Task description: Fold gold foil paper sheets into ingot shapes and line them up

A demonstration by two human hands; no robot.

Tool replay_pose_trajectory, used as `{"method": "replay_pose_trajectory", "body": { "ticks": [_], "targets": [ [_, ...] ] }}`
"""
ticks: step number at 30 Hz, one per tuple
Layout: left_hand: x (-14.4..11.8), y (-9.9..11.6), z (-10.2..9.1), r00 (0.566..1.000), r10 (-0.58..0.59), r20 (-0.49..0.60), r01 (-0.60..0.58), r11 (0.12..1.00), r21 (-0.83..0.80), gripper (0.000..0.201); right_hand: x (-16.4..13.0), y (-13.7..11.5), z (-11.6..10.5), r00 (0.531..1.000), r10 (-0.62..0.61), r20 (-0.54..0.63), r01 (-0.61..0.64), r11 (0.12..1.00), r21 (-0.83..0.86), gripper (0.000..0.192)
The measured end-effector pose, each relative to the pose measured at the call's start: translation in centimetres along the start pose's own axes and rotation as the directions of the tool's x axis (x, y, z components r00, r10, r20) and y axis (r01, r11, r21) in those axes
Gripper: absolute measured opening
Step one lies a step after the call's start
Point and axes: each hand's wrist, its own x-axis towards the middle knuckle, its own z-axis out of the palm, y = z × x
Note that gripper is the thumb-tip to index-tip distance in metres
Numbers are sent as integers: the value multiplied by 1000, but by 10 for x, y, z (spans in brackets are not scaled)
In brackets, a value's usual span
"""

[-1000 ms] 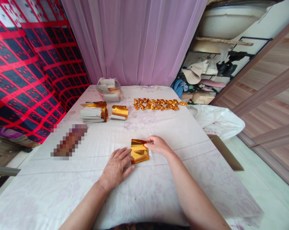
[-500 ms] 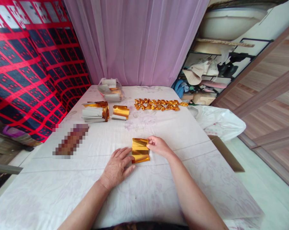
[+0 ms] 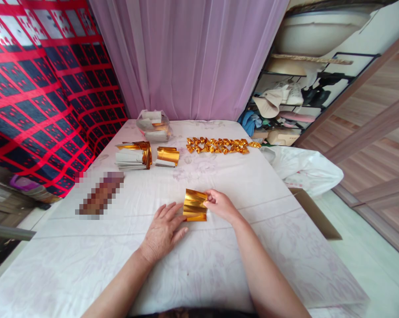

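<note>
Shiny gold foil sheet (image 3: 194, 205), creased in horizontal pleats, lay mid-table, far edge lifted, pinched at right side

gold foil sheet (image 3: 194, 205), pink curtain (image 3: 186, 57), red/blk grid cloth (image 3: 37, 97)

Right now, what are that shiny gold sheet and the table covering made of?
Gold sheet: probably foil-faced paper; mirror-bright, holds sharp creases under the right hand. Table covering: seemingly soft matte cloth, white with faint floral print and gentle wrinkles.
</note>
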Motion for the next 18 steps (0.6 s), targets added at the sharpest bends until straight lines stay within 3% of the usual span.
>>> {"method": "replay_pose_trajectory", "body": {
  "ticks": [5, 10, 18],
  "targets": [
    [13, 16, -5, 994, -24, -107, 20, 999, -39, 25, 1, 4, 10, 994, 0, -112, 21, 982, 187, 26],
    [29, 28, -2, 988, -82, -130, 76, 996, -53, 27, -4, -3, 18, 978, -14, -208, 68, 964, 257, 25],
    [36, 26, 11, 968, -225, -107, 218, 973, -75, 42, -12, -21, 24, 985, -57, -160, 112, 927, 358, 31]
  ]
}}
